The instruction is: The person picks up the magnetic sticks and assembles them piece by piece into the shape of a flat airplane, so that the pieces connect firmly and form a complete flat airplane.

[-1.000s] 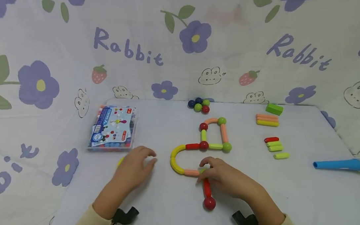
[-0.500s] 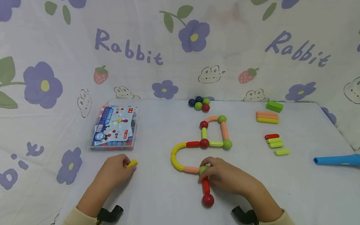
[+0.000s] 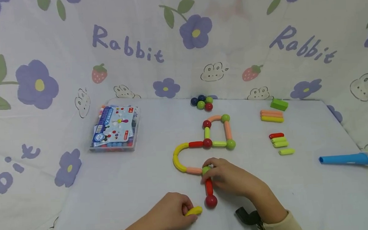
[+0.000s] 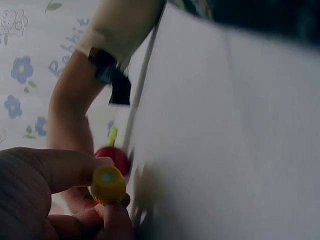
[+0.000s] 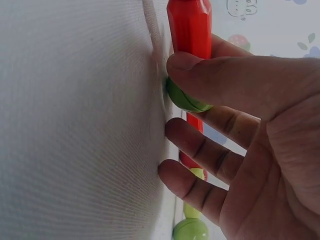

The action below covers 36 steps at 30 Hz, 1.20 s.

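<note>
- One yellow stick (image 3: 194,211) sits nearest us, grasped by the fingers of the person's left hand (image 3: 172,212), thumb on the near side; its free end juts rightward out of the grip.
- Its long axis runs mostly left to right, tipped slightly away from us, so that end faces the red ball (image 3: 211,201), just beside it with a small gap. We judge this gap and heading matter most; the left hand is the nearer to the ball.
- A red stick (image 3: 209,187) leads away from that ball to a green ball (image 3: 206,169), which the right hand (image 3: 230,176) pinches between thumb and forefinger, its other fingers spread loosely.
- Under everything we see a white, flat worktop (image 3: 149,170); we cannot tell whether the yellow stick touches it.
- Farther off, well apart from both hands, stand a plastic box (image 3: 135,143) and a cluster of loose balls (image 3: 201,105).
</note>
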Tool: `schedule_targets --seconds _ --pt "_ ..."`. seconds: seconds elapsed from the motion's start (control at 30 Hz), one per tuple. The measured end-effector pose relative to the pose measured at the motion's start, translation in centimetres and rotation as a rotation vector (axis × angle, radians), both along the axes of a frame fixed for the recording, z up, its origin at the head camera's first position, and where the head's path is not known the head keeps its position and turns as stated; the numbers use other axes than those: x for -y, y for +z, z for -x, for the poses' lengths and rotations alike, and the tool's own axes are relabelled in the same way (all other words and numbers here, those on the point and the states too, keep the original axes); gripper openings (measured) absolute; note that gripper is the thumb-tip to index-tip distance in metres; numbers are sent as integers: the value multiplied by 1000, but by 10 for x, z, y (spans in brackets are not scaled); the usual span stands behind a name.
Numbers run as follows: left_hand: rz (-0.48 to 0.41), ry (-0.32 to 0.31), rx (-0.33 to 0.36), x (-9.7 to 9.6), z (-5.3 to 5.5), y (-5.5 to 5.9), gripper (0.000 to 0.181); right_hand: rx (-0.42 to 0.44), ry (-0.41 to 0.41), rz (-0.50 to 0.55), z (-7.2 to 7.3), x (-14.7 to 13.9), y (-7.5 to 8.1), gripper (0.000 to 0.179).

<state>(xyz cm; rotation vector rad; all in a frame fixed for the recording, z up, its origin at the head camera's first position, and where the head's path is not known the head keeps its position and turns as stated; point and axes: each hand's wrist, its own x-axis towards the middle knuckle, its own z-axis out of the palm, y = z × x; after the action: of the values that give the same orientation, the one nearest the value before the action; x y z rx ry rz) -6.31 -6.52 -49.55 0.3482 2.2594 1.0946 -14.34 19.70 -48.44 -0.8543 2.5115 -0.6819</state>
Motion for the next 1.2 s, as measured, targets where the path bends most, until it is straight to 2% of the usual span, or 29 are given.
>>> schedule_targets --seconds 0.1,0.27,0.6,0.77,0.9,1.0,1.07,1.13,1.2 --pt "-47 21 42 -11 -5 -3 22 3 -4 -1 0 0 0 41" --pt "-5 24 52 -22 -3 -4 33 3 -3 -3 0 -1 1 40" --pt "96 1 -32 -44 -2 -6 47 22 1 6 1 -2 -1 40" --pt "118 1 -51 -48 -2 -6 48 -21 19 33 -1 -4 2 41" --pt "127 -41 -90 -46 2 -2 45 -25 15 35 -2 -6 5 42" --pt "139 -83 -177 -38 10 1 35 8 8 34 -1 -7 9 42" --pt "141 -110 -260 -32 19 4 23 19 0 29 -2 -9 11 42" --pt "134 -153 -377 -26 30 4 10 16 -30 29 -6 -12 15 41" --pt "119 -218 -488 -22 42 4 13 -2 -91 32 -11 -18 20 37"
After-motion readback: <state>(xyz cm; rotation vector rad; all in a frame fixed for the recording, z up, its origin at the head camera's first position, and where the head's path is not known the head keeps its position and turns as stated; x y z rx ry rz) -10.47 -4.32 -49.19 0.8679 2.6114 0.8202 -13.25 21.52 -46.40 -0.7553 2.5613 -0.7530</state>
